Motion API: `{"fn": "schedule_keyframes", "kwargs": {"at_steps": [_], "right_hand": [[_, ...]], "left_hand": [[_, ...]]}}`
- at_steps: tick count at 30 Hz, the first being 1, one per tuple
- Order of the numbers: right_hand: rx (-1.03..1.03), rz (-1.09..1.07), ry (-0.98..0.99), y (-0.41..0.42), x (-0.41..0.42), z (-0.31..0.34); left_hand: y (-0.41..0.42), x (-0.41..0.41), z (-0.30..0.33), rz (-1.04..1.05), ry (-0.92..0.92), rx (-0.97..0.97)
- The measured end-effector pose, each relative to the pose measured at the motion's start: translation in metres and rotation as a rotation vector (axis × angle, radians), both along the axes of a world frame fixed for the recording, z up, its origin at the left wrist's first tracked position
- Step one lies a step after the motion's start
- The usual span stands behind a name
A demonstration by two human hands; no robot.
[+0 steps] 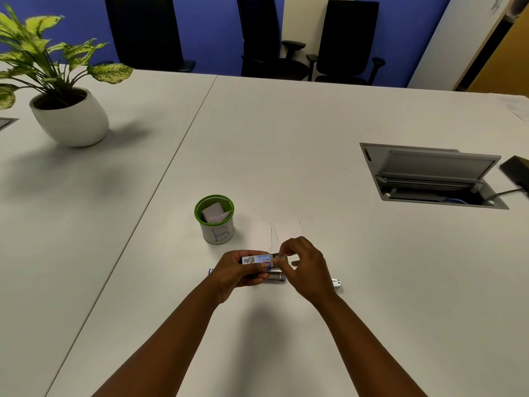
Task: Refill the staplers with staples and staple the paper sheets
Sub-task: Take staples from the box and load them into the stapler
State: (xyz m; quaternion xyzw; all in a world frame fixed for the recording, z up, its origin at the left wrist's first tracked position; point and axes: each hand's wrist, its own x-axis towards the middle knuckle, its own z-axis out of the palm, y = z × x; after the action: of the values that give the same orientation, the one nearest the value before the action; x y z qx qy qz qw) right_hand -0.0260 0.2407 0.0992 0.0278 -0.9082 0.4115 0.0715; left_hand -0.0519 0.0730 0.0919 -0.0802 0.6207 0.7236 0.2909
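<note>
Your left hand (237, 272) is gripping the staple box (256, 259) above the stapler (276, 277) lying on the bench (315, 124); your right hand (303, 263) is pinching at its open end. Being light, crushable card, it is probably best gripped by its long sides, gently.

Potted plant (57, 81) far left — open cable hatch (432, 176) right, black chairs (346, 41) beyond.

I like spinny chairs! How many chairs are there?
3, all behind the table's far edge: left chair, middle chair, right chair. More may be out of view.
</note>
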Motion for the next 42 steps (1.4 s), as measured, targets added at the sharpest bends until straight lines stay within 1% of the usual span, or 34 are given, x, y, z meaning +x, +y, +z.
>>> {"fn": "schedule_keyframes", "kwargs": {"at_steps": [4,7,14,17,23,25,29,35,42], "right_hand": [[0.027,-0.001,-0.036,0.0,0.0,0.0],[-0.021,-0.004,-0.063,0.002,-0.001,0.0],[-0.04,-0.011,-0.163,0.007,-0.009,0.001],[-0.181,-0.05,-0.185,0.011,-0.012,0.005],[-0.588,-0.13,-0.253,0.025,-0.013,0.01],[-0.619,-0.157,-0.255,0.032,-0.012,0.007],[-0.475,-0.158,-0.272,0.039,-0.001,-0.011],[-0.146,-0.021,-0.315,0.015,0.031,-0.06],[-0.102,-0.086,-0.423,0.004,0.039,-0.084]], "left_hand": [[0.0,0.0,-0.001,0.007,0.016,-0.017],[0.001,-0.001,-0.001,0.006,0.009,-0.017],[0.0,-0.002,-0.002,-0.01,0.002,-0.021],[0.0,-0.002,-0.002,-0.006,-0.013,-0.012],[-0.004,-0.004,-0.005,0.036,-0.033,-0.004],[-0.007,-0.004,-0.007,0.082,-0.031,-0.003],[-0.019,-0.007,-0.01,0.184,-0.041,0.007],[-0.03,-0.011,-0.013,0.264,-0.058,0.02],[-0.03,-0.008,-0.015,0.219,-0.057,0.007]]}}
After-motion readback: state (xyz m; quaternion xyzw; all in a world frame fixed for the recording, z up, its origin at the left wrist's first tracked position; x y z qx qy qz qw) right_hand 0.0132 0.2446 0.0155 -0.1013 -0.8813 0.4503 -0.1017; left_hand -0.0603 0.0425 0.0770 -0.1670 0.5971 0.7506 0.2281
